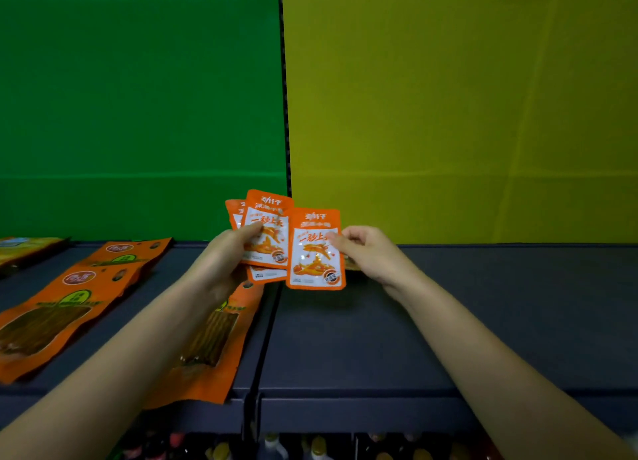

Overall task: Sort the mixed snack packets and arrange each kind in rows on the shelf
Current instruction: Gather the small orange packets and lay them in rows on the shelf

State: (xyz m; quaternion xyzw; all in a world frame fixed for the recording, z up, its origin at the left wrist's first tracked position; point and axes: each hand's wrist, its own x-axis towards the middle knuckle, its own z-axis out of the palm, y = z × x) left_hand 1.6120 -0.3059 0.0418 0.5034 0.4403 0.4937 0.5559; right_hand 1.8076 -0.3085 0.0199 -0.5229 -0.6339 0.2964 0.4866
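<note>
A small orange packet (316, 249) is held upright above the shelf (483, 304), over the seam between its two sections and near the back edge. The right hand (366, 252) pinches it by its right edge, thumb on the printed front and the other fingers curled behind. Its left edge overlaps a fan of matching small packets (264, 232), about three as far as can be told, which the left hand (221, 259) grips from the left with the thumb pressed on the front one.

On the left section lie large orange packets with clear windows. One (51, 314) lies toward the left edge, another (127, 252) sits behind it near the back edge, and a third (210, 349) lies partly under the left forearm, its lower end hanging over the front edge. A yellowish packet (24, 247) lies in the back left corner.

A green panel (138, 97) backs the left section and a yellow panel (448, 97) the right. Bottles (310, 446) stand blurred below the front edge.
</note>
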